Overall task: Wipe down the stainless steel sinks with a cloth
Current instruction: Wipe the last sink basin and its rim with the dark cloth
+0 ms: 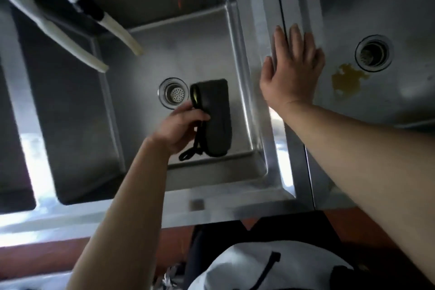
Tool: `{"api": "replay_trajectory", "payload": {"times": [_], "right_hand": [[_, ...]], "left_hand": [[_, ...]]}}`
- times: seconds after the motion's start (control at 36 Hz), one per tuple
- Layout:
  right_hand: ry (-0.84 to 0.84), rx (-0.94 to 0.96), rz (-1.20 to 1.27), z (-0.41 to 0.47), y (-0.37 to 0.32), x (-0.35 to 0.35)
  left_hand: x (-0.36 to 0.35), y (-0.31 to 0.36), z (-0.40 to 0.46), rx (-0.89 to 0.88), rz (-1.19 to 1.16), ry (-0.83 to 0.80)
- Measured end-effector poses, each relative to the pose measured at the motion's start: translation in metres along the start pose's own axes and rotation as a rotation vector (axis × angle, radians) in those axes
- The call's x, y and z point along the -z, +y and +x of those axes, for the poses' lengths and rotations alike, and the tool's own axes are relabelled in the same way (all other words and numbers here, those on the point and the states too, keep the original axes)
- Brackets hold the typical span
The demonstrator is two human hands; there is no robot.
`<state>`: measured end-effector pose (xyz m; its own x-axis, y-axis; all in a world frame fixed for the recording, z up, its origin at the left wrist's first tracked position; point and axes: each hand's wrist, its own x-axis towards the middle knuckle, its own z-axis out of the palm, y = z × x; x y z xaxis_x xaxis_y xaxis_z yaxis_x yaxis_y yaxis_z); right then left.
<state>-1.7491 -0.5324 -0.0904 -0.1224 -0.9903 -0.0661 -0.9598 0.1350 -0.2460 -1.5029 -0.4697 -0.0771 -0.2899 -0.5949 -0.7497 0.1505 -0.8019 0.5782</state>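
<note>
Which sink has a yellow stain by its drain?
The right sink: a yellow stain lies beside its drain. The middle sink shows none.

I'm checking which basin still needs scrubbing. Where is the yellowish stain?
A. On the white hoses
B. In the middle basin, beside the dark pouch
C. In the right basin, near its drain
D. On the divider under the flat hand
C: the yellowish stain lies on the floor of the right basin, just beside its drain.

Pouch [215, 117] in sink [188, 54], right of drain [173, 93].
</note>
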Motion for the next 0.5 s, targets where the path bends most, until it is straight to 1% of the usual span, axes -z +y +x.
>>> {"api": "replay_trajectory", "payload": {"times": [0.06,0.08,0.17,0.22,0.28,0.33,0.36,0.39,0.44,0.47,0.5], "right_hand": [[-0.021,0.005,0.057,-0.001,0.002,0.002],[-0.047,0.01,0.081,-0.002,0.004,0.004],[-0.189,0.102,0.107,-0.003,0.009,0.013],[-0.306,0.168,0.213,-0.001,0.02,0.026],[-0.381,0.191,0.43,-0.008,0.037,0.05],[-0.45,0.176,0.767,-0.027,0.044,0.077],[-0.515,0.158,0.945,-0.041,0.05,0.093],[-0.611,0.128,1.11,-0.057,0.06,0.108],[-0.864,0.024,1.381,-0.084,0.082,0.128],[-0.964,-0.048,1.487,-0.095,0.093,0.135],[-1.02,-0.12,1.581,-0.106,0.105,0.142]], "left_hand": [[-0.017,0.008,-0.022,-0.08,-0.111,0.028],[-0.028,0.011,-0.033,-0.108,-0.128,0.046],[-0.067,0.014,-0.065,-0.181,-0.106,0.109],[-0.092,0.014,-0.081,-0.202,-0.073,0.133],[-0.119,0.01,-0.096,-0.219,-0.034,0.116],[-0.134,0.008,-0.104,-0.229,-0.006,0.069],[-0.145,0.006,-0.107,-0.235,0.004,0.05],[-0.158,0.003,-0.109,-0.237,0.013,0.032],[-0.182,0.0,-0.11,-0.241,0.035,-0.029],[-0.195,-0.001,-0.11,-0.239,0.054,-0.068],[-0.205,-0.002,-0.11,-0.233,0.074,-0.106]]}}
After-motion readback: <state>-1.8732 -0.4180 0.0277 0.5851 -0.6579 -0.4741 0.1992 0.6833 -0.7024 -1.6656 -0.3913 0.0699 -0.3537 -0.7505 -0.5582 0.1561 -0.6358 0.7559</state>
